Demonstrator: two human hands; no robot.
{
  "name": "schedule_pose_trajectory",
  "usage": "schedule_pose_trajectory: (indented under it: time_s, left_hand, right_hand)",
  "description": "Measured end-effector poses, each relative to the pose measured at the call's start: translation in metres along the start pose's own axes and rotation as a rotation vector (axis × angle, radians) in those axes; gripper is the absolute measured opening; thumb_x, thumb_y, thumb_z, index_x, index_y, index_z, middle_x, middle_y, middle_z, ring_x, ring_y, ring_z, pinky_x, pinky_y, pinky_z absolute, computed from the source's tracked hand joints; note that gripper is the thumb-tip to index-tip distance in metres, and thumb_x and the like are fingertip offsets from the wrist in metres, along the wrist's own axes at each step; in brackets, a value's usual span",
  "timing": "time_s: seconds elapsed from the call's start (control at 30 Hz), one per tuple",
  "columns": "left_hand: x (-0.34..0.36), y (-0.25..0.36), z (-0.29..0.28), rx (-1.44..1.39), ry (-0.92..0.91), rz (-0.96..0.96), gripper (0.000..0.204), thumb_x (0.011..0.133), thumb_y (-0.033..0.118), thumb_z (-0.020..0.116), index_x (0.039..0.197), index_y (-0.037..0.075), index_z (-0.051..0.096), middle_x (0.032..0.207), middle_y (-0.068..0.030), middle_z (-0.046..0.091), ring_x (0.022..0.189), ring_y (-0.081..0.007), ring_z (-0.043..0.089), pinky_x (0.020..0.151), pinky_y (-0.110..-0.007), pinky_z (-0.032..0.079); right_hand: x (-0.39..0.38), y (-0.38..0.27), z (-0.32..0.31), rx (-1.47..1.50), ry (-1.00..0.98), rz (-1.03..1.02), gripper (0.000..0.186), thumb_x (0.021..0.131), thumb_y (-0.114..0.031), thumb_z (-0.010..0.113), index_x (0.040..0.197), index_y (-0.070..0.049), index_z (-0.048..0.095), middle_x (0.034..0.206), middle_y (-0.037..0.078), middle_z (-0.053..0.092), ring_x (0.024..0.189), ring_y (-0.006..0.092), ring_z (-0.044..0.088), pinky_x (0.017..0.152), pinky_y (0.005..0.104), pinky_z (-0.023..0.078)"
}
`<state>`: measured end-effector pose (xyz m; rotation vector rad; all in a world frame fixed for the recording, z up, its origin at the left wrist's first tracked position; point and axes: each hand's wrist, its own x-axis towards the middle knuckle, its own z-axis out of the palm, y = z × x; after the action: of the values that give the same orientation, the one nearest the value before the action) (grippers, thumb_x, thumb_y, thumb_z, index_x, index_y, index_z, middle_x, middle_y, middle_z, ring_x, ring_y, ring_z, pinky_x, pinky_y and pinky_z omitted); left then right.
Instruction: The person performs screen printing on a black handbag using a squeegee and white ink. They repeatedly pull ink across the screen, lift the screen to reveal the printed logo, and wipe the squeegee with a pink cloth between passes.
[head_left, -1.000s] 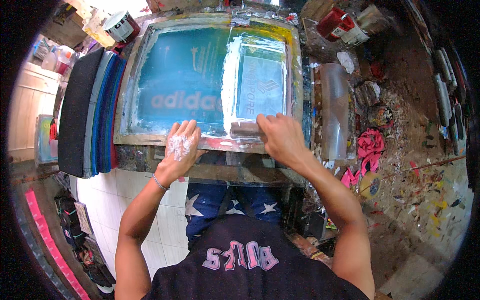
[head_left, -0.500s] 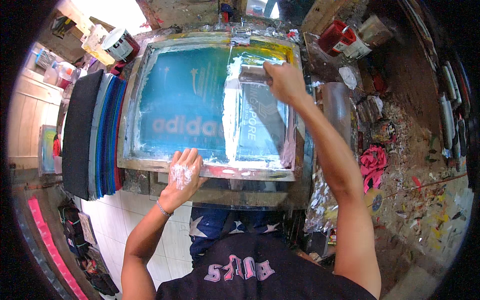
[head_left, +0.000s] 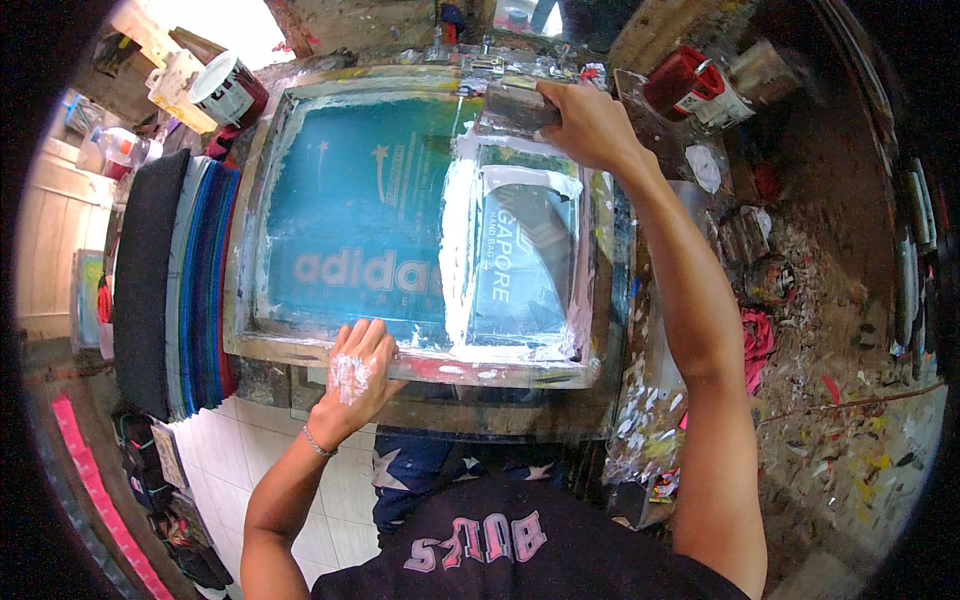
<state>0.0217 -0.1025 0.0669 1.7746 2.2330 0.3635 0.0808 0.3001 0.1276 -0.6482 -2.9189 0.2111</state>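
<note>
A wooden-framed printing screen (head_left: 243, 255) lies on the bench, its blue-green mesh (head_left: 365, 220) bearing faint lettering and star shapes. My left hand (head_left: 358, 370), smeared with white ink on its back, has its fingers curled over the near rail. At the far right end of the screen, my right hand (head_left: 592, 122) holds a grey, flat squeegee (head_left: 512, 110). Whether its blade touches the mesh I cannot tell. White ink (head_left: 462, 250) borders the right-hand panel, and a curved ridge of ink crosses that panel's upper part. Lettering shows through there.
Left of the screen stands a stack of dark and blue fabric pieces (head_left: 200, 290). An ink-stained tub (head_left: 230, 90) is at the far left, a red tub (head_left: 685, 85) at the far right. Pink cloth (head_left: 758, 340) and paint-spattered clutter lie beyond my right arm.
My right hand has carried the squeegee away from me, from the panel's upper part to the screen's far rail. A ridge of white ink now shows below it. My left hand keeps the near rail.
</note>
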Motion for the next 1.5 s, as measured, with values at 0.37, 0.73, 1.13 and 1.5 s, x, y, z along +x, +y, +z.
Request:
schedule_pose_trajectory:
  time_s: [0.37, 0.73, 1.13, 1.5]
  left_hand:
    - [-0.003, -0.008, 0.009, -0.103, 0.068, 0.005, 0.049, 0.056, 0.012, 0.090, 0.089, 0.002, 0.056, 0.095, -0.0135, 0.050, 0.093, -0.0327, 0.052, 0.081, -0.043, 0.043]
    - [-0.004, -0.013, 0.014, -0.137, 0.117, 0.023, 0.051, 0.053, 0.011, 0.091, 0.088, 0.003, 0.055, 0.094, -0.0132, 0.050, 0.090, -0.0328, 0.052, 0.080, -0.043, 0.044]
    - [-0.006, -0.016, 0.016, -0.144, 0.116, 0.021, 0.052, 0.052, 0.013, 0.091, 0.088, 0.003, 0.054, 0.094, -0.0128, 0.050, 0.090, -0.0322, 0.052, 0.079, -0.042, 0.044]
    - [-0.004, -0.016, 0.013, -0.160, 0.113, 0.037, 0.053, 0.052, 0.014, 0.092, 0.089, 0.003, 0.055, 0.092, -0.0127, 0.051, 0.089, -0.0321, 0.053, 0.078, -0.042, 0.044]
  right_hand:
    - [0.002, 0.001, -0.005, -0.032, -0.036, -0.021, 0.035, 0.076, -0.023, 0.076, 0.109, -0.012, 0.069, 0.100, 0.019, 0.073, 0.096, 0.0395, 0.070, 0.081, 0.0529, 0.056]
    - [0.032, 0.027, -0.003, 0.214, -0.139, -0.122, 0.047, 0.072, -0.024, 0.087, 0.111, -0.005, 0.071, 0.095, 0.017, 0.075, 0.088, 0.0332, 0.073, 0.079, 0.0416, 0.056]
    - [0.052, 0.043, -0.002, 0.664, -0.504, -0.031, 0.045, 0.078, -0.024, 0.088, 0.112, -0.001, 0.069, 0.093, 0.001, 0.071, 0.083, 0.0152, 0.064, 0.078, 0.0324, 0.051]
    - [0.028, 0.006, 0.013, -0.100, -0.020, -0.139, 0.034, 0.077, -0.018, 0.072, 0.111, -0.014, 0.068, 0.095, 0.017, 0.073, 0.092, 0.0398, 0.070, 0.078, 0.0533, 0.055]
